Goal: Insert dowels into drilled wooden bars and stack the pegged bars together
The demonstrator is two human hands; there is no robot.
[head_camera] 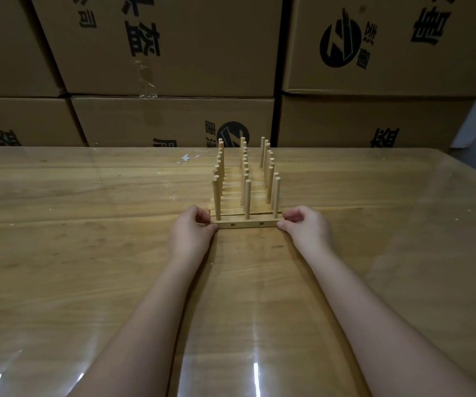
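A row of several pegged wooden bars (pixel 244 184) lies side by side on the table, each with three upright dowels. The nearest bar (pixel 246 224) carries three dowels, among them the left one (pixel 217 199), and shows two small holes in its front face. My left hand (pixel 192 232) pinches this bar's left end between thumb and curled fingers. My right hand (pixel 305 226) pinches its right end the same way. The bar sits flat against the bar behind it.
The wooden table (pixel 87 253) is covered by a clear plastic sheet that reflects light near the front edge. Large printed cardboard boxes (pixel 173 53) are stacked in a wall right behind the table's far edge. A small white scrap (pixel 185 158) lies near that edge.
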